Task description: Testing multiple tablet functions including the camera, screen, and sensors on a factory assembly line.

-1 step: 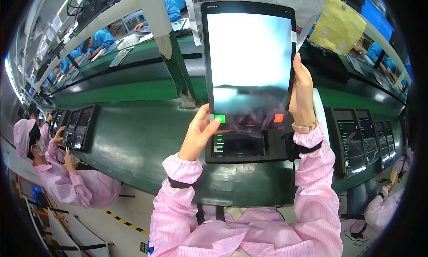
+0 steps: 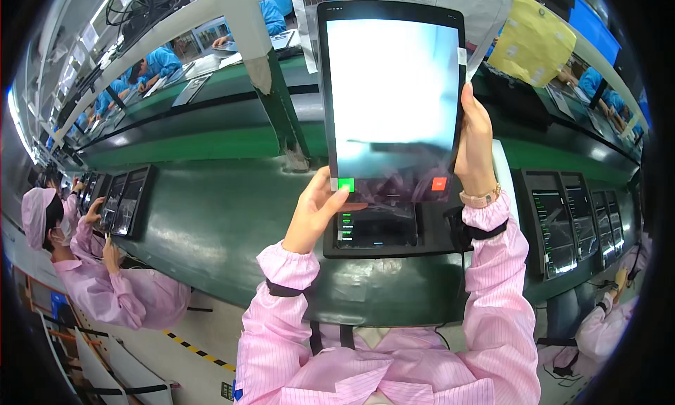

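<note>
A black-framed tablet [image 2: 394, 95] is held upright in front of me, above the bench. Its screen shows a bright, blurry white picture, with a green square at the lower left and a red one at the lower right. My left hand [image 2: 314, 209] grips the lower left corner, its thumb at the green square and its fingers partly hidden behind. Along the right edge, my right hand [image 2: 477, 141] is closed round the tablet, most of its fingers out of sight at the back. Beneath it, a second tablet [image 2: 380, 230] lies in a black tray [image 2: 439, 245], partly covered.
More tablets lie in black trays on the green bench [image 2: 225, 208], at the right [image 2: 555, 222] and left [image 2: 126, 204]. A co-worker in pink [image 2: 119, 285] handles one at the left. A post [image 2: 271, 88] rises at the back edge; a yellow sheet [image 2: 534, 39] hangs at the upper right.
On the held tablet's screen, the white area reaches lower and the dark band has shifted down. Both hands and the tablet stay almost in place.
</note>
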`<state>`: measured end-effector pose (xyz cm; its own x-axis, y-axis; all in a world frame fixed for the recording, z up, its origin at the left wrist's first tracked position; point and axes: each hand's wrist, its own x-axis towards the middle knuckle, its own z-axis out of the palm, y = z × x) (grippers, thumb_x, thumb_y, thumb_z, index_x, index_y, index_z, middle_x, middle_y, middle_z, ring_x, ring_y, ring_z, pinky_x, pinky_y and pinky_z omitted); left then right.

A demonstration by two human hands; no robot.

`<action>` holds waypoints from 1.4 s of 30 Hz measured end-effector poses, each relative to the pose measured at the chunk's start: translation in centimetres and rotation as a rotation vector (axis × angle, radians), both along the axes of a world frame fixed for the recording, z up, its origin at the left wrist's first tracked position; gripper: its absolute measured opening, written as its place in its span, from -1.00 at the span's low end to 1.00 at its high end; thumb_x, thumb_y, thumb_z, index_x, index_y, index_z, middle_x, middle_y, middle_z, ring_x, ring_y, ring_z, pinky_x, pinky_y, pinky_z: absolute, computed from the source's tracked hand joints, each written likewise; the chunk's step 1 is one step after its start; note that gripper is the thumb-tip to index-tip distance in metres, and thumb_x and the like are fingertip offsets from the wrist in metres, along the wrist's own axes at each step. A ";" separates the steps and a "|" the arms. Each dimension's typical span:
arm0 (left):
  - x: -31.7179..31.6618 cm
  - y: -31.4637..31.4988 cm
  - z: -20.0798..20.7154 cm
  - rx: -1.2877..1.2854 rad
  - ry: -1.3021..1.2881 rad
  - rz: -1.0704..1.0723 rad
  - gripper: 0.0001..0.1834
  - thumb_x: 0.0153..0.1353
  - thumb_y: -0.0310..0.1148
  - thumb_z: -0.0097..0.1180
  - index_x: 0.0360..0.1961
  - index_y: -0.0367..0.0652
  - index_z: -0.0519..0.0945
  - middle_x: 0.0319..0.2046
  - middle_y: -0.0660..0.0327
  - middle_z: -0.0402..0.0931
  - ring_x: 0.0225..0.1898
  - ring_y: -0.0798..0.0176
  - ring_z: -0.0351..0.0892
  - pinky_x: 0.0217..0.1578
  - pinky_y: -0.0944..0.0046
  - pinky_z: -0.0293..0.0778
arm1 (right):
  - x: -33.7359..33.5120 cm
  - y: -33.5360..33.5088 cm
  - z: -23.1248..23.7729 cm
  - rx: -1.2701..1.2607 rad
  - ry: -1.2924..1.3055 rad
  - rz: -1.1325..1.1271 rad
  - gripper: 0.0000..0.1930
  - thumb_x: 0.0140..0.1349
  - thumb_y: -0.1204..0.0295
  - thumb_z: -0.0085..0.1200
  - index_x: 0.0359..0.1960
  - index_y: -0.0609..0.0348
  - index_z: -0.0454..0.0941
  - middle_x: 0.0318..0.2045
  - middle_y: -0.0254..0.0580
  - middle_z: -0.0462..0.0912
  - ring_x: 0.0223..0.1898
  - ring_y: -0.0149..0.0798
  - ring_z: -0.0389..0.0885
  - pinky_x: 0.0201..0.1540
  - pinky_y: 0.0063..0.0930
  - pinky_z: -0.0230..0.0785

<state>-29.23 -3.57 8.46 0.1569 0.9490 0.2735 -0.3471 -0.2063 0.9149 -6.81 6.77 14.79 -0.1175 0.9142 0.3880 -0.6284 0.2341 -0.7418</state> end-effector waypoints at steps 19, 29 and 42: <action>0.4 1.0 -0.2 0.047 0.049 0.176 -0.65 0.30 -0.44 -0.09 0.08 -0.32 0.32 -0.07 0.11 0.48 -0.10 0.25 0.52 -0.19 0.20 0.57 | -1.0 2.4 0.4 0.071 0.004 0.050 -0.57 0.38 0.16 -0.19 -0.06 0.35 0.45 -0.17 -0.20 0.57 -0.20 -0.41 0.55 -0.15 -0.53 0.42; 0.3 1.2 -0.4 0.057 0.051 0.187 -0.66 0.30 -0.41 -0.08 0.05 -0.32 0.34 -0.10 0.11 0.50 -0.12 0.26 0.53 -0.21 0.21 0.57 | -1.0 2.3 0.4 0.048 0.011 0.073 -0.63 0.40 0.21 -0.22 -0.10 0.30 0.46 -0.18 -0.23 0.58 -0.21 -0.43 0.55 -0.16 -0.54 0.43; 1.0 1.0 3.0 0.209 -0.046 0.350 -0.50 0.26 -0.43 0.01 0.17 -0.33 0.17 -0.06 0.13 0.43 0.01 0.33 0.39 0.05 0.35 0.26 | 0.1 -1.8 -2.2 0.053 -0.086 -0.008 -0.60 0.40 0.20 -0.24 -0.03 0.32 0.44 -0.12 -0.21 0.57 -0.12 -0.41 0.52 -0.03 -0.53 0.33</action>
<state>-28.23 -2.55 11.47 -0.1828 0.8663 0.4649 -0.2622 -0.4987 0.8262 -6.76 4.96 12.55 -0.1457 0.8937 0.4243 -0.5608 0.2787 -0.7796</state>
